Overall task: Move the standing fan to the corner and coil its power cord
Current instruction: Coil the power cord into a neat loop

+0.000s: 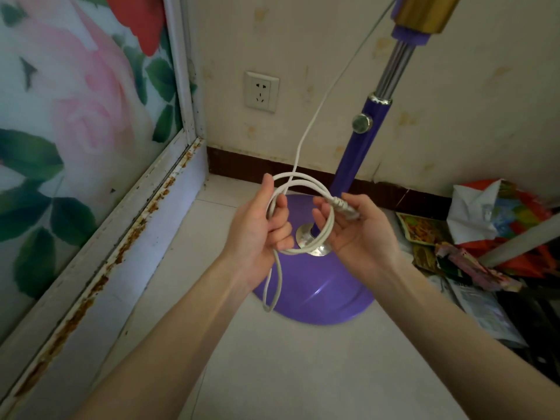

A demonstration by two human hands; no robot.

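Standing fan [360, 165] at centre-right of frame, purple pole upright on its round purple base [318, 292], close to the wall corner with a wall socket [261, 91] at upper centre. White power cord [303, 189] descends from upper right into loops at frame centre: left hand [260, 228] has fingers curled shut around the loops' left side, one slack bight hanging below it; right hand [360, 228] pinches the plug [345, 207] end between thumb and fingers. Crumpled papers [485, 237] on floor at right.
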